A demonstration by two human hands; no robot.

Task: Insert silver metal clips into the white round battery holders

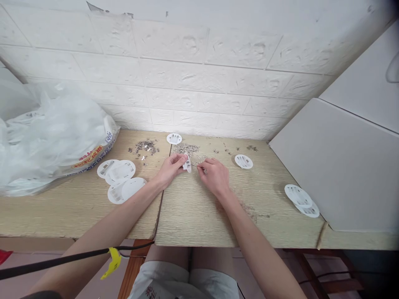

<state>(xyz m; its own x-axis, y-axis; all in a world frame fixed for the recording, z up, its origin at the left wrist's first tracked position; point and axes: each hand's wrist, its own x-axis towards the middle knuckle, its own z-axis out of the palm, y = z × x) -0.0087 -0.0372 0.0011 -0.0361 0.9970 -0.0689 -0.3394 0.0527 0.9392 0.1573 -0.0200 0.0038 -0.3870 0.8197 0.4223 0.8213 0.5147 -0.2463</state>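
My left hand [173, 167] is closed on the edge of a round white plastic disc [187, 162], which it holds tilted up on its side, a little above the table. Just to the right, my right hand [215, 174] has thumb and forefinger pinched together, close to the disc but apart from it. What the pinch holds, if anything, is too small to make out. Behind the hands lies a spread of small shiny metal pieces [186, 148]. A darker heap of metal clips [147, 146] is further left.
White discs with slots [122, 170] overlap at the left, beside a large full plastic bag [59, 137]. Single discs lie by the wall [174, 138] and at the right [243, 161]. Two stacked discs [298, 195] rest near a grey-white panel [339, 166]. A black cable [62, 261] crosses the lower left.
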